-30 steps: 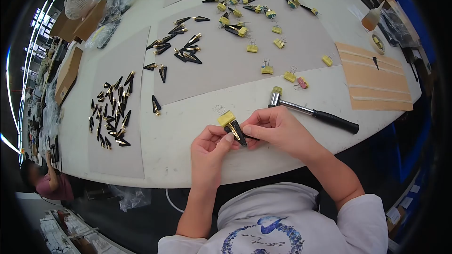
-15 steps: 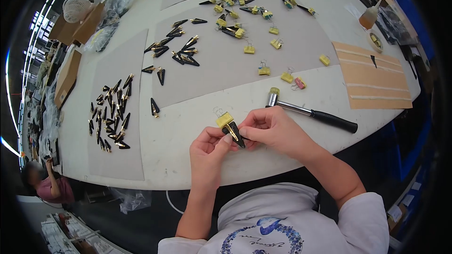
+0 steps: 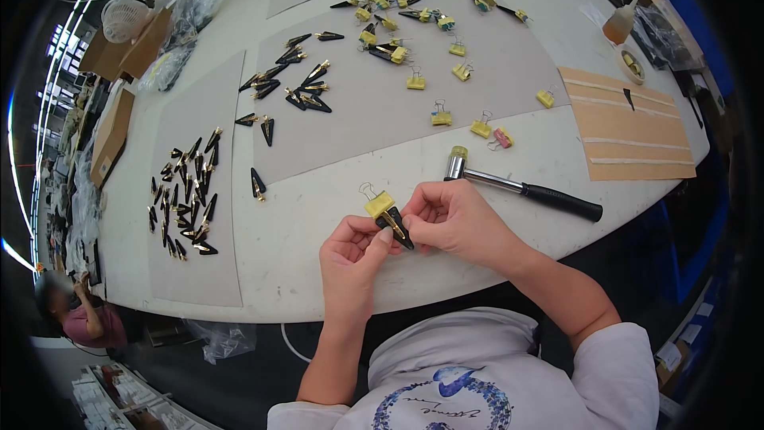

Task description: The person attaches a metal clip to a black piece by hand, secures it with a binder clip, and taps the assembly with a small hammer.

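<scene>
Clipped black piece pinched between two hands, its tip toward the body

At far left, a seated person point(image 3: 94, 325) in pink is beside the surface point(image 3: 310, 159). Next comes a scatter of black-and-gold pointed pieces point(image 3: 210, 207), then a lone pointed piece point(image 3: 257, 184).

Near the close edge, the left hand point(image 3: 348, 255) pinches the left side of the held black piece point(image 3: 403, 233), thumb lying on it. A yellow binder clip point(image 3: 379, 205) grips its wide end, wire handles pointing away from the body. The piece lies directly between the hands, its long axis slanting from the clip at far left down to the tip at near right. The right hand point(image 3: 454, 219), fingers bunched narrow, touches its right edge; neither hand is clearly nearer.

Farther right, a mallet point(image 3: 549, 197) lies beyond the right hand, then a tan sheet point(image 3: 637, 139).
</scene>
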The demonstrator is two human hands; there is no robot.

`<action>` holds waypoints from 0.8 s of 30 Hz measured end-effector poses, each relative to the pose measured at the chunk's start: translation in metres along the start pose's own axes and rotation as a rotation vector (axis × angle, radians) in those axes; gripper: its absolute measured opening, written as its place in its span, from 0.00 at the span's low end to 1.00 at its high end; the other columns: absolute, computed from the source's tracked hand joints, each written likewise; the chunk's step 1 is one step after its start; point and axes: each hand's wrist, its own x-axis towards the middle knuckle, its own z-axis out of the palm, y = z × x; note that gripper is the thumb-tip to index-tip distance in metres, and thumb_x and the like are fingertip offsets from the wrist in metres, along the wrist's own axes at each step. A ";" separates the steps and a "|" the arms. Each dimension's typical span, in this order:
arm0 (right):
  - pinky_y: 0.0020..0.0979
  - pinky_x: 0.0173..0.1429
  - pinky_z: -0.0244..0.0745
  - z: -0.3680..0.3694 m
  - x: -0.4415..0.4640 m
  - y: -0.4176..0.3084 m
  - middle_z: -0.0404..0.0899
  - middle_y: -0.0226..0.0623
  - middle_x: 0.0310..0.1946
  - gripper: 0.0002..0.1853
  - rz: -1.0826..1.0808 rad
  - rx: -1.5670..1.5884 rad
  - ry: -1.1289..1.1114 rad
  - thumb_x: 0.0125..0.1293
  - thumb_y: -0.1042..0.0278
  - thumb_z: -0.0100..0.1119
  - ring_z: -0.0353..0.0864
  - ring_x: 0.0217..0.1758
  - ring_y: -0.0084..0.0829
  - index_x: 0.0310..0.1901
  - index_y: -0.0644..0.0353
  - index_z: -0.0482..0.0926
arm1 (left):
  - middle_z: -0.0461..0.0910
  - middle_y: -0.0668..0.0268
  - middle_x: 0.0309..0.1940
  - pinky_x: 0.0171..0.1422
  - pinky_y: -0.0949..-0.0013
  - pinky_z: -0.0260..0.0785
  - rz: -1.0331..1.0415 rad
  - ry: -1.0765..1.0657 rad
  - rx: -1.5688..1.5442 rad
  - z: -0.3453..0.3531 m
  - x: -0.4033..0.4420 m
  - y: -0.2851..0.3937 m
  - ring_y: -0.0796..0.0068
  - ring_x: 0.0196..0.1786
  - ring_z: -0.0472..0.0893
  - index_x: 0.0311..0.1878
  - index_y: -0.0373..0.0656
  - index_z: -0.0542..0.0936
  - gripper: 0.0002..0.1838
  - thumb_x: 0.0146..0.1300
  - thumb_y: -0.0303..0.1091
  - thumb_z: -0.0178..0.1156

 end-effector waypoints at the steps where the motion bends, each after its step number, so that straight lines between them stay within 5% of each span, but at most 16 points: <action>1: 0.20 0.35 0.77 0.001 0.000 0.000 0.79 0.29 0.27 0.06 0.012 0.019 0.009 0.63 0.73 0.60 0.75 0.28 0.15 0.36 0.67 0.79 | 0.82 0.62 0.36 0.45 0.75 0.75 0.001 0.000 0.001 0.000 0.000 0.000 0.78 0.36 0.81 0.40 0.34 0.77 0.04 0.64 0.22 0.61; 24: 0.20 0.34 0.75 0.001 -0.001 -0.006 0.80 0.30 0.28 0.06 0.085 0.125 -0.005 0.64 0.72 0.60 0.78 0.29 0.16 0.37 0.67 0.80 | 0.82 0.61 0.36 0.45 0.74 0.76 -0.038 0.004 -0.018 -0.005 0.002 0.003 0.79 0.37 0.81 0.40 0.34 0.76 0.04 0.65 0.23 0.60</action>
